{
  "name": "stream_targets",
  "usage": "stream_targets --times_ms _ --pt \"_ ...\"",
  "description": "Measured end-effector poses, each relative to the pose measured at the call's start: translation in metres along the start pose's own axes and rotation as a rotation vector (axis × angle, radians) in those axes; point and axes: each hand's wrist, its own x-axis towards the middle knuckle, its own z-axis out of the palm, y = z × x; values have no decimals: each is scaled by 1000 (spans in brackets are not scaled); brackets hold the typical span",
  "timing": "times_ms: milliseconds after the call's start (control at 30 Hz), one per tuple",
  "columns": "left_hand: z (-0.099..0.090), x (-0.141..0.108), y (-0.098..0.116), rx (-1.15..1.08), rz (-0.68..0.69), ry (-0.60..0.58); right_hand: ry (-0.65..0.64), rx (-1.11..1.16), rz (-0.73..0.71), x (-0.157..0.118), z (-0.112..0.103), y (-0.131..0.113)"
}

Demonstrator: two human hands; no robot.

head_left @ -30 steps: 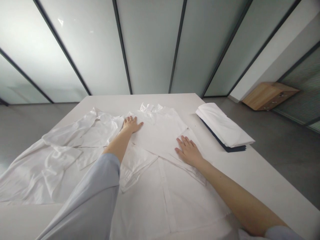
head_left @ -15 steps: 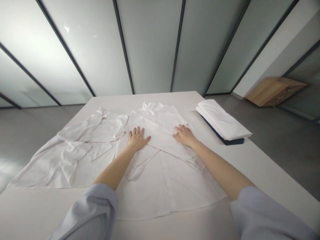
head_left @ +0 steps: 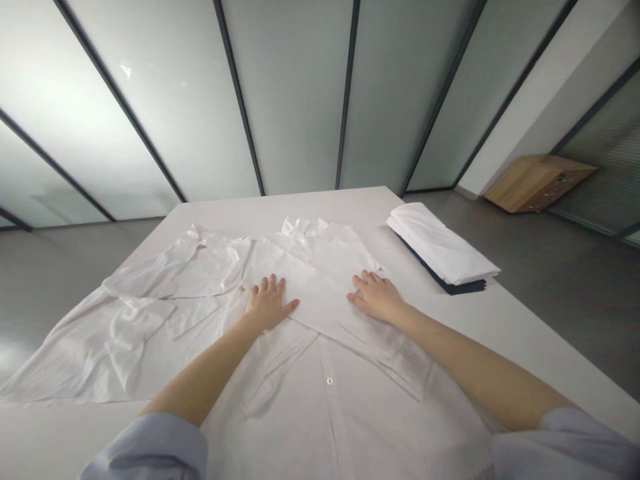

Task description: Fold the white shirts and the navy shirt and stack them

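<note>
White shirt lies flat on the tabletop beneath both grips, collar end beyond them. Left grip and right grip released, palms down on the cloth, fingers spread. Another white garment left of left grip; folded white cloth over dark cloth right of right grip.

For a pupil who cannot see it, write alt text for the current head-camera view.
A person's left hand and right hand rest, fingers spread, on a white shirt laid on a pale table. Another white garment lies to the left; folded white cloth sits on dark cloth to the right.
</note>
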Motion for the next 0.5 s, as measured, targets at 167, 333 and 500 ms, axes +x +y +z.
stream_targets --times_ms 167,333,500 --pt "-36 39 -14 -45 -47 -47 -62 38 73 40 -42 6" --pt "-49 115 -26 -314 -160 93 97 193 166 118 -57 5" --pt "-38 160 -30 -453 -277 120 145 337 184 177 -42 1"
